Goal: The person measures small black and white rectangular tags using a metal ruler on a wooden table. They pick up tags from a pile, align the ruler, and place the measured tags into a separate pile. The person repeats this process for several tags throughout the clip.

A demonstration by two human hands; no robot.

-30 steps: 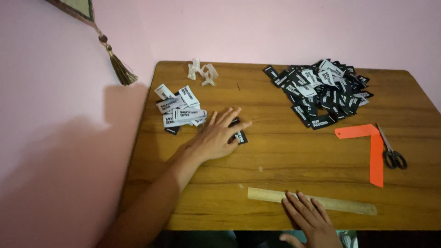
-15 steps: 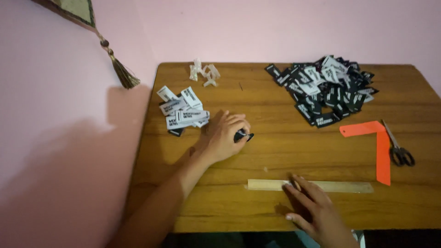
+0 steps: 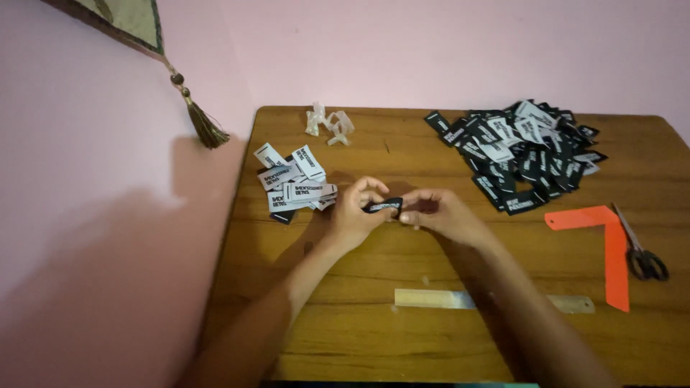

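Over the middle of the wooden table (image 3: 445,345), my left hand (image 3: 353,214) and my right hand (image 3: 438,213) meet. Both pinch one small black label (image 3: 383,205) with white print, held between the fingertips just above the wood. A small pile of white and black labels (image 3: 293,184) lies just left of my left hand. A much larger heap of black labels (image 3: 523,154) sits at the back right, beyond my right hand.
A wooden ruler (image 3: 431,299) lies near the front edge, partly under my right forearm. An orange L-shaped strip (image 3: 612,244) and scissors (image 3: 643,256) lie at the right. Crumpled clear wrappers (image 3: 329,122) rest at the back. A tassel (image 3: 203,122) hangs on the pink wall.
My left hand picked a black label from beside the small pile. My right hand left the ruler, came up to the table's middle and took the label's other end.
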